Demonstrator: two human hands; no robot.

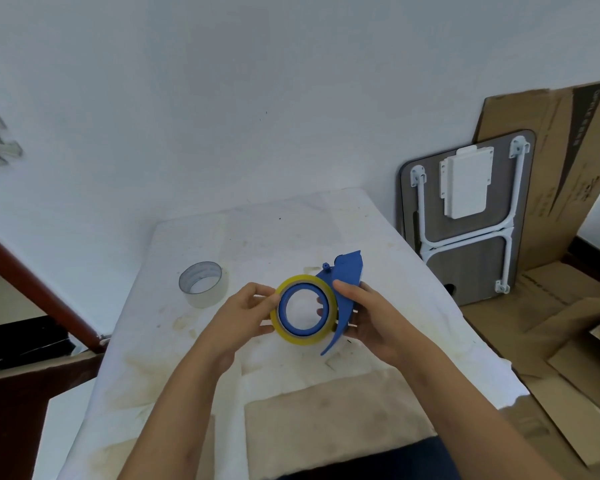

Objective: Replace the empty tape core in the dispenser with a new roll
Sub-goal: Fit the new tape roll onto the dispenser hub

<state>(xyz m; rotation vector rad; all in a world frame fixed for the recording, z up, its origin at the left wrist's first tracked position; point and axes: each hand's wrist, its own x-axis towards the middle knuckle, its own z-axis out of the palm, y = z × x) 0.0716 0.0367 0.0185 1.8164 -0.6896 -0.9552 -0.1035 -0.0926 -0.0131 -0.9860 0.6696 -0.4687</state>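
1. The left hand [246, 311] pinches the near-left rim of the yellow tape roll [305, 308], fingers curled onto its edge
2. The right hand [368, 318] wraps around the blue dispenser [347, 282], thumb pressed on its side
3. The yellow tape roll sits around the dispenser's blue hub, held above the white cloth-covered table [291, 237]
4. Beyond and left of the dispenser, a clear empty tape core [202, 283] stands on the table, well apart from both hands
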